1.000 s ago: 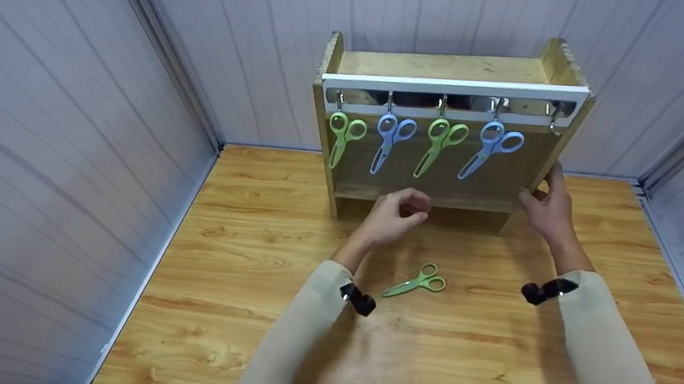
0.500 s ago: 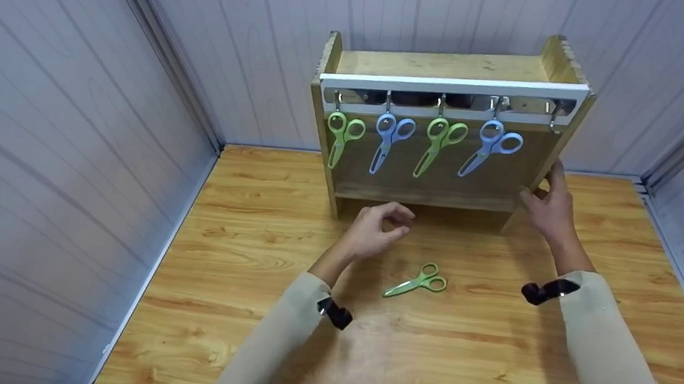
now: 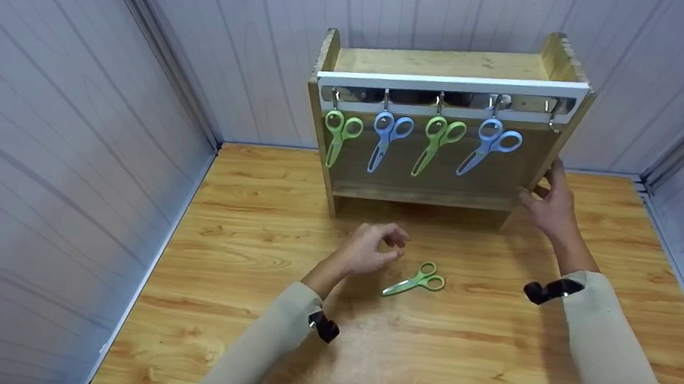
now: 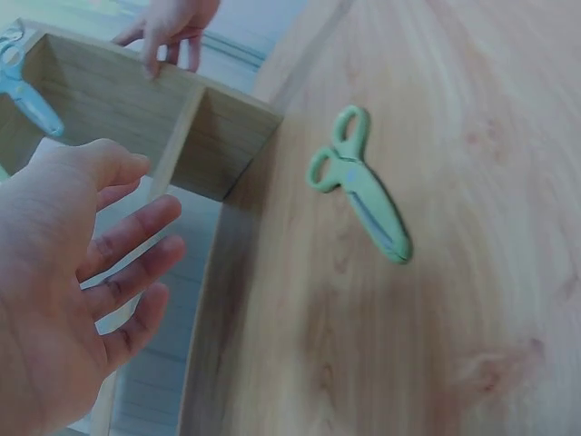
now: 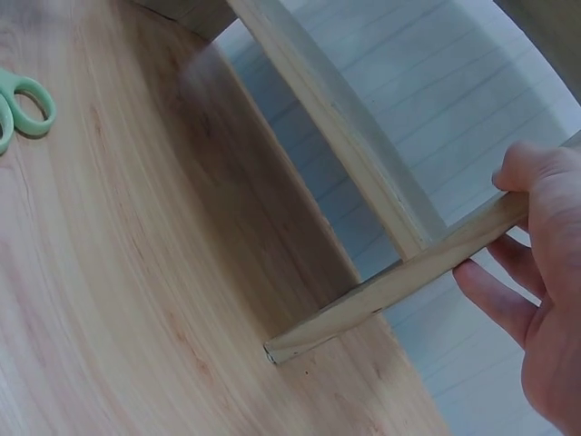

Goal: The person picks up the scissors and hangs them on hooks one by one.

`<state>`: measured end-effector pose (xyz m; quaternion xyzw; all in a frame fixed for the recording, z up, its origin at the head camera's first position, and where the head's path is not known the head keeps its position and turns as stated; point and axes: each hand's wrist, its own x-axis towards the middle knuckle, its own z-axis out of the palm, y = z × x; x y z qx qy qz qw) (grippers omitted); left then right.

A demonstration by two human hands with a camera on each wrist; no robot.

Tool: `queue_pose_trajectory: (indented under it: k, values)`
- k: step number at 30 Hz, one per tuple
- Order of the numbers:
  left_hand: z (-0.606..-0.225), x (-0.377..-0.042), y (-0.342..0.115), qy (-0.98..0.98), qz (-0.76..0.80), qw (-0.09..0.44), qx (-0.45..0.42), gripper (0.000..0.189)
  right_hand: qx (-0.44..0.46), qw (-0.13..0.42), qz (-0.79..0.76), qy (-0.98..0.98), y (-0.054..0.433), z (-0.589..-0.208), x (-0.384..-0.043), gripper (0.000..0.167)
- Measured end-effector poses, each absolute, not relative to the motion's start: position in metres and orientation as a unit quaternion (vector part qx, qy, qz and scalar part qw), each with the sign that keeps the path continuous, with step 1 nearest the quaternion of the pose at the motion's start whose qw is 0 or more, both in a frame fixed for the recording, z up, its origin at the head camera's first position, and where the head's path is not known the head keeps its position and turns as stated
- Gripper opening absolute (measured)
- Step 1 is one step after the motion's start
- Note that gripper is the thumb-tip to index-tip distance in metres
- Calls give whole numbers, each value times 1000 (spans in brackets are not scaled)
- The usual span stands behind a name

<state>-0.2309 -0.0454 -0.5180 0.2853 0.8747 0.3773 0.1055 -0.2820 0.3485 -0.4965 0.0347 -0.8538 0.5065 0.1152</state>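
Note:
Green scissors lie on the wooden tabletop, handles pointing away to the right. My left hand hovers just to their upper left, fingers loosely bent and holding nothing. My right hand grips the right side panel of a wooden rack, thumb on one face and fingers on the other, as the right wrist view shows. From the hooks on the rack hang green scissors at the left, blue scissors, another green pair and another blue pair. No scissors hang from the far right hook.
A white rail with metal hooks spans the rack's front near its top. The rack stands close to a pale panelled back wall. Another panelled wall bounds the left side. Wood-grain tabletop surrounds the rack's front.
My left hand has drawn back from the rack, toward me and slightly left, coming down beside the loose green scissors. My right hand keeps its grip on the side panel.

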Motion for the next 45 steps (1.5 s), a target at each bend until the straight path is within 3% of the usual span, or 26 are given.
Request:
queue_pose_trajectory:
  k: [8,21,38,45]
  values:
    - [-527,-220,-41,905,279,110,301,31,31,121,499,-857,346,-496,-283,95]
    - [-553,-203,-38,926,159,35,341,37,43,117,532,-837,345,-496,-283,93]
    - [-574,-199,-36,934,118,34,334,33,27,101,520,-848,347,-499,-282,93]
    - [-573,-200,-33,936,123,60,325,30,22,95,521,-848,349,-499,-285,95]
